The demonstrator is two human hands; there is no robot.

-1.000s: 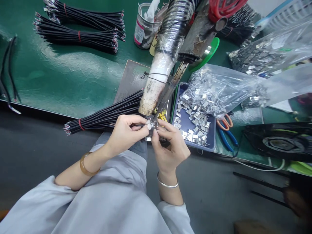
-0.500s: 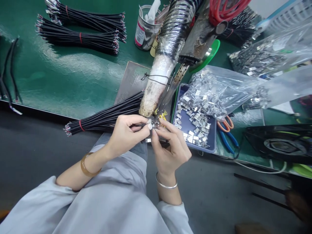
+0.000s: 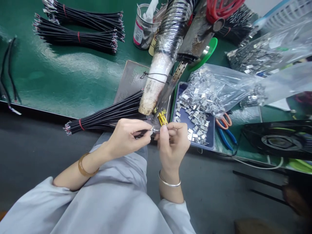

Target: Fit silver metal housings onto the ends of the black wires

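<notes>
My left hand is closed, with thumb and forefinger pinching the end of a black cable, mostly covered by the fingers. A small silvery metal connector bridges the gap between my two hands. My right hand has its thumb pressed against curled fingers at the connector's other end, hiding much of the grip. Directly above the fingers are the soldering iron and the stained white mouth of a hose. A bundle of black cables tied with a red band lies beside my left hand.
A blue tray of loose metal connectors stands at the right, with a plastic bag of more over it. Blue-and-orange pliers lie beyond. More cable bundles and a clear jar sit farther back. A yellow piece is near my right fingertips.
My right hand's fingers have drawn together and shifted slightly right, thumb now pressed on the fingers. My left hand keeps its pinch nearly in place. More of the yellow piece shows.
</notes>
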